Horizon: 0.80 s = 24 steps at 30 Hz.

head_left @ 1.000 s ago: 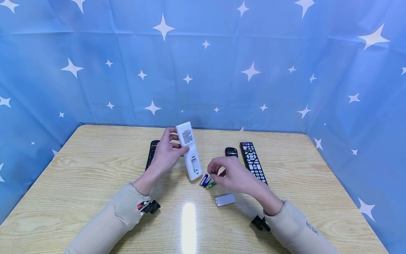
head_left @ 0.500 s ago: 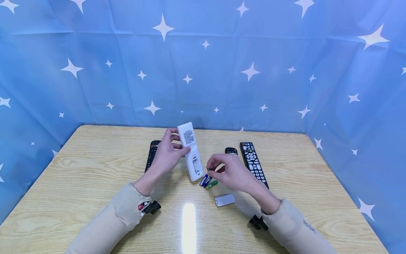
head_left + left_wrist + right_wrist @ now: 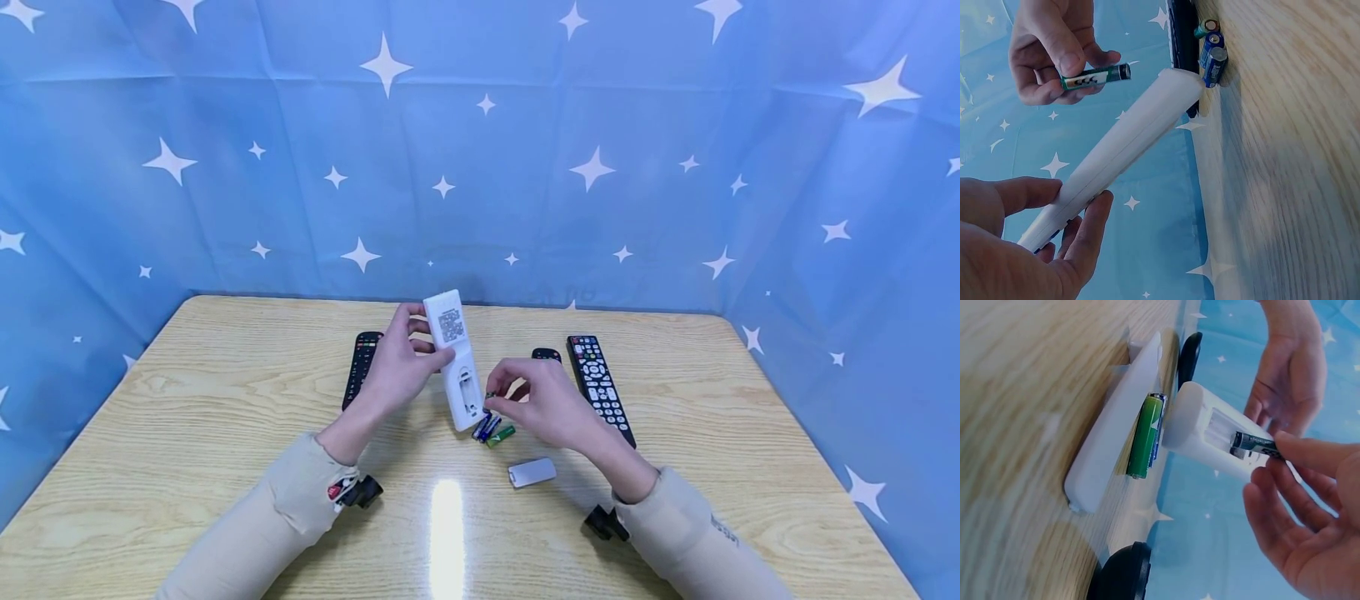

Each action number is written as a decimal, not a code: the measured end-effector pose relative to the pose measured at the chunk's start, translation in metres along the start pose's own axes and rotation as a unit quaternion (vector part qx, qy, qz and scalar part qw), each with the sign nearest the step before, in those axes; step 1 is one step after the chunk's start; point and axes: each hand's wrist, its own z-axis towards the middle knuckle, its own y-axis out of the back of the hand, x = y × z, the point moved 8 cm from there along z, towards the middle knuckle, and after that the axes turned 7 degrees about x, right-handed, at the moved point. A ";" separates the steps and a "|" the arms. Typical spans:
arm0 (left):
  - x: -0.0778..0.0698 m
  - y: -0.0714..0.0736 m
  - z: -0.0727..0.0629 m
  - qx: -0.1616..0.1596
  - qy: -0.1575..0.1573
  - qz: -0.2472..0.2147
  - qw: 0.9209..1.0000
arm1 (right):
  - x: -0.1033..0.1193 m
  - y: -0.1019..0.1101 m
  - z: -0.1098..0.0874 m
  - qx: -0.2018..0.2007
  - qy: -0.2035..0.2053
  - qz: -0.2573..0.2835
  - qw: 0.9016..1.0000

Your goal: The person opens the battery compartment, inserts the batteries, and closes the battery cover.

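My left hand (image 3: 403, 362) grips a white remote control (image 3: 455, 358) by its upper half, thumb across the back. Its back faces me, with a printed code label and an uncovered battery compartment (image 3: 469, 392) at the lower end. Between thumb and fingers my right hand (image 3: 540, 400) pinches a green and black battery (image 3: 1096, 77); in the right wrist view it overlaps the compartment. Below the hands, two blue batteries (image 3: 487, 427) and a green battery (image 3: 502, 436) lie together on the table. Nearer me lies the white battery cover (image 3: 532, 472).
A black remote (image 3: 360, 367) lies left, partly behind my left hand. On the right are another black remote (image 3: 600, 387) with white buttons and a smaller one (image 3: 547, 354), mostly hidden by my right hand. A blue star-printed curtain (image 3: 480, 167) hangs behind the wooden table (image 3: 187, 467).
My right hand has lifted the green and black battery off the pile and moved it slightly left, toward the remote. The left hand and white remote have shifted a little to the right.
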 end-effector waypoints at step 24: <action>-0.007 -0.010 -0.005 0.023 -0.013 -0.030 0.999 | 0.001 -0.005 0.004 -0.022 0.022 0.007 0.999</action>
